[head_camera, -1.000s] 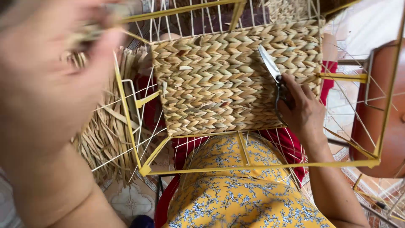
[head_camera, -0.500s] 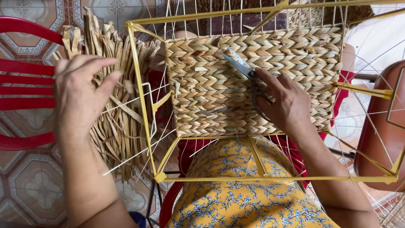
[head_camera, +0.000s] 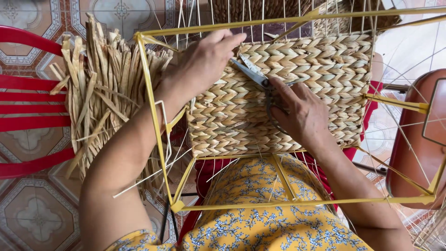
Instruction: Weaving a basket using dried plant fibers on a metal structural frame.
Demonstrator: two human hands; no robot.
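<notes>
The woven panel [head_camera: 297, 93] of pale braided straw sits upright on the person's lap, stretched inside a yellow wire frame [head_camera: 153, 116] whose lower bar crosses nearest, over the yellow flowered dress [head_camera: 265, 223]. The right hand [head_camera: 302, 116] lies flat against the weave, its grip closed through the handles of scissors [head_camera: 253, 74] whose blades point up-left. Just beyond the blade tips, the left hand [head_camera: 204, 60] presses on the panel's top-left edge; its grip looks pinched together on a strand, though the fingers hide it. Left of that hand, loose straw strips [head_camera: 102, 93] lie bundled on a red chair [head_camera: 28, 102].
</notes>
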